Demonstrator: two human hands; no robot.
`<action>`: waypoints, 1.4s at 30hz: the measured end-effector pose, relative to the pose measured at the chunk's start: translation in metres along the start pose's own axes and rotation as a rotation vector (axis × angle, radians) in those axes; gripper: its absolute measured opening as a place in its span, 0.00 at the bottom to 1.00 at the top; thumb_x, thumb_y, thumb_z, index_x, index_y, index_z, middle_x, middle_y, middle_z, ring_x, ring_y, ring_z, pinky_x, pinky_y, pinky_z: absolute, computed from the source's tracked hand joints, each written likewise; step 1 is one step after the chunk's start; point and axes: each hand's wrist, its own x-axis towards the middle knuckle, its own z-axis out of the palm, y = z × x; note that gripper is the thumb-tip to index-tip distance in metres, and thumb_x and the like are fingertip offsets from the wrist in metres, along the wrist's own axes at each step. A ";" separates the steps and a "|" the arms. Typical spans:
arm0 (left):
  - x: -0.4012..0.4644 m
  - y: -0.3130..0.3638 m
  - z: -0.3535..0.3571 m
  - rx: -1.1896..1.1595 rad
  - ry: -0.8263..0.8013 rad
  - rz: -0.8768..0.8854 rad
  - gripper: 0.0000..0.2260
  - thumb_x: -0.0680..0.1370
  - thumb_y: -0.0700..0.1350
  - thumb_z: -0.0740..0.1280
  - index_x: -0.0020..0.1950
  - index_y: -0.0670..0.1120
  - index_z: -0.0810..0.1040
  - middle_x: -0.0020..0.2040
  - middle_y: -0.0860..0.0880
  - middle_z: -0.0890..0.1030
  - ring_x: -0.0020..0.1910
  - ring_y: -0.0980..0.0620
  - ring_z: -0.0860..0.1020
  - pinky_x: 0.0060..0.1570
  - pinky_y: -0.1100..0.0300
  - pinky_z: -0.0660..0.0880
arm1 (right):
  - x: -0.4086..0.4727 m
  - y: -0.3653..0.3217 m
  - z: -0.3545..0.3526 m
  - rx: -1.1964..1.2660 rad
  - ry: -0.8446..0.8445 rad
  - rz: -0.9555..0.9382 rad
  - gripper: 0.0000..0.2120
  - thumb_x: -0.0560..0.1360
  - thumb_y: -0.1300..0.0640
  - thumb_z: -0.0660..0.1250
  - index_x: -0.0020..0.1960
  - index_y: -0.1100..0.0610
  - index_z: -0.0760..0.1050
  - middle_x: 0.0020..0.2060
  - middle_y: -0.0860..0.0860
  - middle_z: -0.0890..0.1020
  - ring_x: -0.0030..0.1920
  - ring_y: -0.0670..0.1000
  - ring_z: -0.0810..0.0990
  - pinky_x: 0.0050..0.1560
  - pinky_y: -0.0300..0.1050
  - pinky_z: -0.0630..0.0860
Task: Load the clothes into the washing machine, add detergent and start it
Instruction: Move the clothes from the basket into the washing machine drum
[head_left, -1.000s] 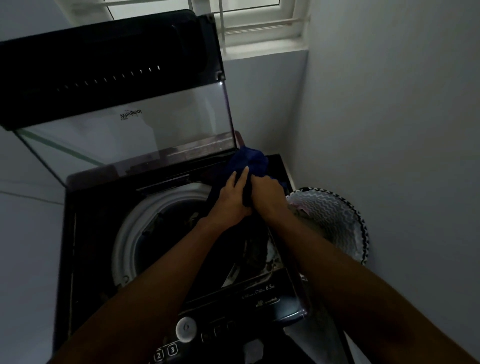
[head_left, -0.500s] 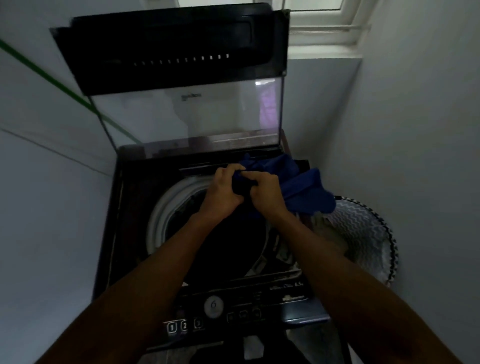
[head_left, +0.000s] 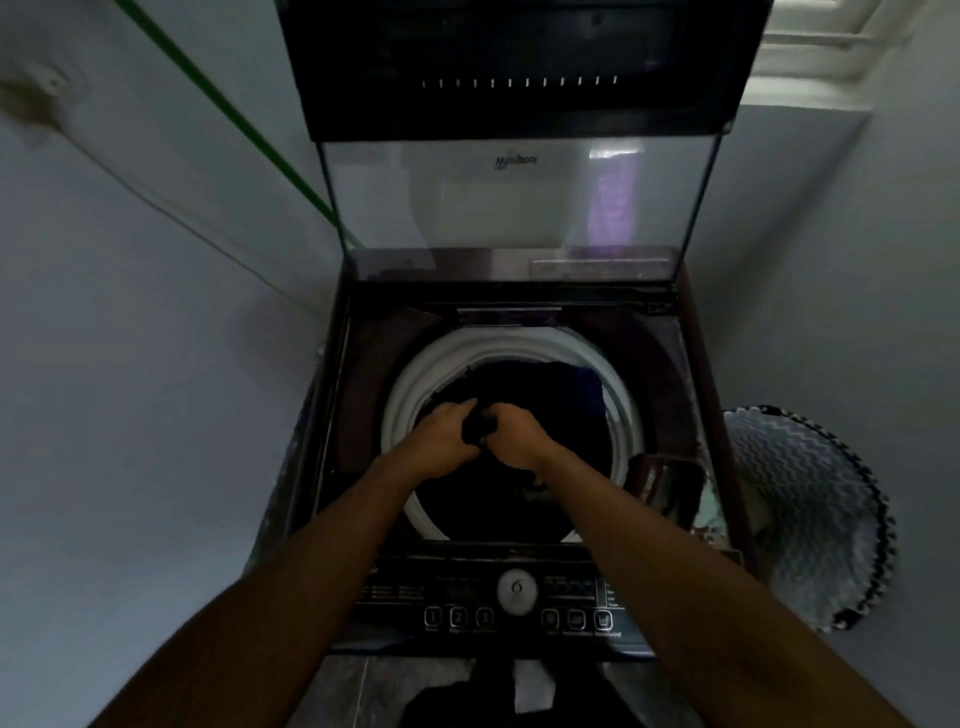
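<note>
Over the washing machine (head_left: 511, 525) drum, the left hand (head_left: 441, 436) and right hand (head_left: 511, 434) both curl their fingers round a dark garment (head_left: 475, 428), holding it just above the clothes already inside. Right of the machine stands a laundry basket (head_left: 810, 519). Cloth draped over the drum rim could snag if released carelessly.
</note>
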 end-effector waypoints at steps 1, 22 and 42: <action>0.001 -0.003 0.001 -0.012 0.011 0.002 0.22 0.74 0.45 0.69 0.67 0.48 0.74 0.64 0.52 0.76 0.59 0.54 0.75 0.63 0.56 0.73 | 0.000 0.000 0.003 -0.001 0.027 0.014 0.13 0.77 0.63 0.62 0.60 0.63 0.77 0.57 0.59 0.80 0.57 0.58 0.78 0.50 0.41 0.72; 0.017 0.045 0.000 -0.130 0.243 -0.014 0.23 0.79 0.42 0.66 0.74 0.49 0.68 0.69 0.47 0.71 0.64 0.49 0.73 0.62 0.60 0.69 | -0.020 0.005 -0.055 0.110 0.370 -0.033 0.14 0.77 0.65 0.61 0.61 0.61 0.79 0.58 0.56 0.82 0.57 0.53 0.79 0.54 0.38 0.72; 0.094 0.261 0.162 0.295 0.182 0.665 0.12 0.73 0.46 0.60 0.52 0.47 0.81 0.49 0.47 0.78 0.47 0.44 0.75 0.48 0.47 0.72 | -0.149 0.221 -0.144 0.430 1.120 0.348 0.08 0.69 0.68 0.63 0.41 0.61 0.80 0.41 0.55 0.83 0.44 0.53 0.80 0.50 0.48 0.75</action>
